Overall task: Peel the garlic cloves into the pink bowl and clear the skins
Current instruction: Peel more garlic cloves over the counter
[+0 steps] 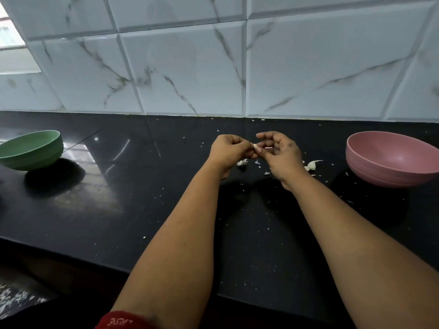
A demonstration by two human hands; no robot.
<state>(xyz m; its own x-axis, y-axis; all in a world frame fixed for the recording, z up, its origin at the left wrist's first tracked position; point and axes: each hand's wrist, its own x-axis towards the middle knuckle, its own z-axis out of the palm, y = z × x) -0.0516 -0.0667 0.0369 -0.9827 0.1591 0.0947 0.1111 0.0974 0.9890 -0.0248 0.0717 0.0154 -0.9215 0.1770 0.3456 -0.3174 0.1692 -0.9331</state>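
**Now peeling: clove pinched between both hands over the counter**

Both hands are working one garlic clove (255,146) in mid-air, well to the left of the pink bowl (389,160). The left hand (229,150) is curling its fingers round the clove's near end, probably to keep it from twisting. The right hand (280,151) is pinching the other end with thumb and fingertip, likely picking at the skin; the other fingers are curling loosely, with a pale skin scrap showing at the palm. I cannot tell how much skin is still on the clove; it is too small.

The clove is being held above the black counter (118,210), not over the pink bowl, so skins are dropping onto the stone rather than among peeled cloves, I judge. A skin clump (242,163) is lying left of the pink bowl, below the hands. A loose clove or husk piece (313,164) is sitting closer to the pink bowl, just left of it and apart from its wall. Tiny flakes are scattering all around, so clearing is not yet done.

The pink bowl is looking empty from here; its near inside is hidden. It is sitting within right-hand reach, handy for dropping. A green bowl (31,149) is sitting far left of the pink bowl, tilted, possibly for skins.
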